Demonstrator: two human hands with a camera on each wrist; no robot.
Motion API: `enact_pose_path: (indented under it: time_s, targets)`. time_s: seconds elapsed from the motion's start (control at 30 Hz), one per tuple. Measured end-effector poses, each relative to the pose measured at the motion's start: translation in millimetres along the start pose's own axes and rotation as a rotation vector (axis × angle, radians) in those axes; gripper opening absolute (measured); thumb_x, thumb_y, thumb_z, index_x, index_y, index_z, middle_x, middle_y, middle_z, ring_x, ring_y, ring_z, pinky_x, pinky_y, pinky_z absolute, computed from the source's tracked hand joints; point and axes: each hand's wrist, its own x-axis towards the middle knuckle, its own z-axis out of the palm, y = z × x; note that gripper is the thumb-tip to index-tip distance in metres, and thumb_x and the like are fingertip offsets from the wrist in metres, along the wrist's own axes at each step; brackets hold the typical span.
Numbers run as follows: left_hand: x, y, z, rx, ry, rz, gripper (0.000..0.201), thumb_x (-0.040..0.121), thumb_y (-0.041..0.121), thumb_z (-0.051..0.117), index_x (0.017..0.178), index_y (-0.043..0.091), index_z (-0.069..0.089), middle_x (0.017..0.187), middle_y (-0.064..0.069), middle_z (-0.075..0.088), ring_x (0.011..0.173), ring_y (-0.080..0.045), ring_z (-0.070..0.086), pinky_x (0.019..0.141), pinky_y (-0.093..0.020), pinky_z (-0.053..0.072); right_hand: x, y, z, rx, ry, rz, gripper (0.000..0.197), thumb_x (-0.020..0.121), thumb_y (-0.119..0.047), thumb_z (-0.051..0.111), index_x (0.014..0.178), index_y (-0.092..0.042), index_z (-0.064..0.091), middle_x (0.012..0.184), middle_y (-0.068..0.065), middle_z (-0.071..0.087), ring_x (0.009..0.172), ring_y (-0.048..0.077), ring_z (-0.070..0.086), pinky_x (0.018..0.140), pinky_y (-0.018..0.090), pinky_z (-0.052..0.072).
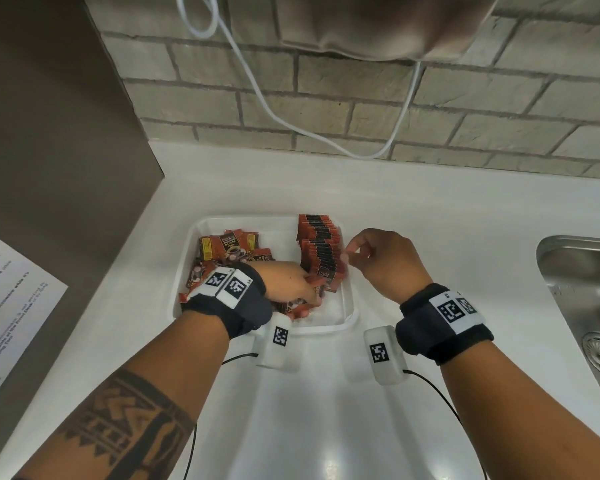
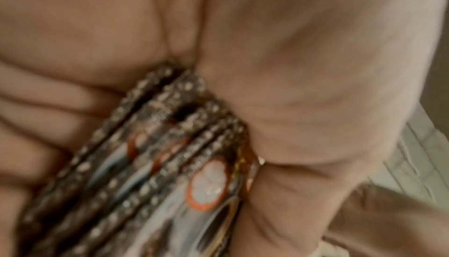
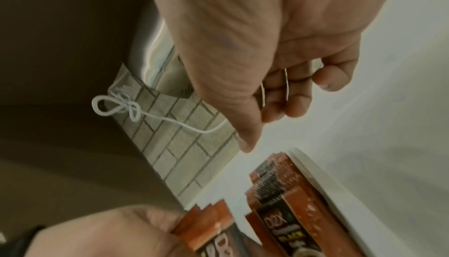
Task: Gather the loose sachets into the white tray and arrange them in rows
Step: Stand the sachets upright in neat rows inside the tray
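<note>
On the white counter stands the white tray (image 1: pixel 326 329). Loose orange-and-black sachets (image 1: pixel 229 251) lie jumbled in its left half. A row of upright sachets (image 1: pixel 321 251) runs along its right wall. My left hand (image 1: pixel 302 285) is low in the tray's near part and grips a bundle of sachets (image 2: pixel 170 155) between thumb and fingers; the bundle (image 3: pixel 209 222) sits just left of the row (image 3: pixel 279 194). My right hand (image 1: pixel 352 252) hovers over the row's near end. Its fingers (image 3: pixel 286 103) are loosely curled and hold nothing.
A steel sink (image 1: pixel 586 271) is set into the counter at the right. A white cable (image 1: pixel 326 133) hangs down the brick wall behind the tray. A brown panel (image 1: pixel 66 150) bounds the left side, with a printed sheet (image 1: pixel 7 306) stuck on it.
</note>
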Motion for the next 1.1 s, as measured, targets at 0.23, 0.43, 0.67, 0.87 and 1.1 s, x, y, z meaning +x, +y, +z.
enact_pose_path:
  time_s: [0.23,0.43,0.67,0.87,1.1]
  targets:
    - [-22,-8,-13,-0.655,0.031,0.309,0.042,0.086,0.017,0.072,0.123,-0.001,0.061,0.104,-0.017,0.074,0.095,-0.027,0.074,0.077,-0.038,0.063,-12,-12,0,0.353,-0.151,-0.019,0.014,0.086,-0.033,0.076,0.095,-0.025,0.070,0.087,-0.007,0.073,0.080,0.006,0.068,0.073,0.016,0.050]
    - [-22,-8,-4,-0.630,0.133,0.412,0.047,0.072,0.023,0.081,0.116,0.014,0.068,0.108,-0.011,0.075,0.104,-0.030,0.072,0.090,-0.050,0.059,-11,-27,-1,0.547,-0.149,-0.044,0.013,0.087,-0.011,0.076,0.098,-0.008,0.069,0.079,0.001,0.072,0.065,0.007,0.065,0.065,0.014,0.051]
    - [-25,-8,-10,-0.644,0.210,0.431,0.036,0.091,0.022,0.070,0.126,0.021,0.064,0.121,-0.012,0.072,0.108,-0.030,0.071,0.087,-0.049,0.060,-4,-27,-6,0.410,-0.099,-0.061,0.007,0.087,-0.017,0.075,0.089,-0.022,0.071,0.081,0.001,0.073,0.072,0.011,0.066,0.077,0.030,0.054]
    - [-24,-10,-12,-0.503,0.238,0.517,0.036,0.094,0.004,0.067,0.120,0.029,0.064,0.111,-0.003,0.074,0.104,-0.025,0.073,0.082,-0.044,0.062,0,-27,-7,0.350,-0.090,-0.075,0.013,0.086,-0.016,0.076,0.082,-0.027,0.071,0.079,-0.007,0.072,0.074,0.013,0.067,0.077,0.033,0.056]
    - [-27,-11,-14,-0.359,0.285,0.572,0.044,0.089,0.004,0.074,0.125,0.026,0.063,0.115,-0.005,0.073,0.105,-0.023,0.073,0.082,-0.046,0.062,1,-28,-13,0.296,-0.110,-0.067,0.022,0.088,-0.011,0.069,0.076,-0.029,0.070,0.075,-0.007,0.073,0.078,0.015,0.069,0.081,0.032,0.054]
